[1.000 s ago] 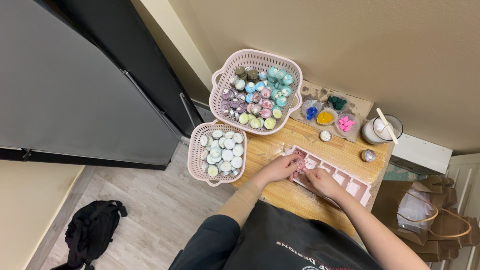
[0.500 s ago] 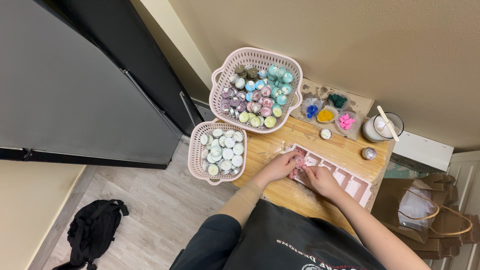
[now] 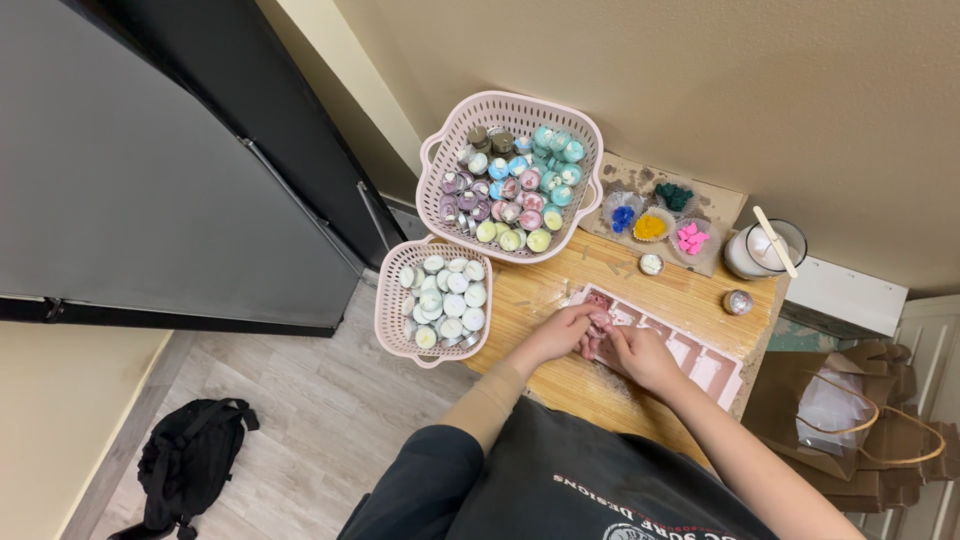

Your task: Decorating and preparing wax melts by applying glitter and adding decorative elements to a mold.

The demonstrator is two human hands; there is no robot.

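A pink silicone mould tray point(image 3: 700, 362) with rectangular cavities lies on a small wooden table point(image 3: 560, 290). My left hand point(image 3: 560, 333) and my right hand point(image 3: 636, 355) meet over the tray's left end, fingers pinched together on it. Whether something small sits between the fingers is hidden. Just left of my hands, a small pink basket point(image 3: 388, 300) of white and pale green tealights overhangs the table's edge.
A larger pink basket point(image 3: 438, 160) of coloured tealights sits at the back. Paper cups of blue, yellow, pink and green bits point(image 3: 652, 226), a glass jar with a stick point(image 3: 762, 250) and two loose tealights stand behind the tray. Black backpack point(image 3: 188, 462) on floor; paper bags point(image 3: 850, 420) at right.
Both hands stay at the tray's left end with only slight finger movement. Nothing else has moved.
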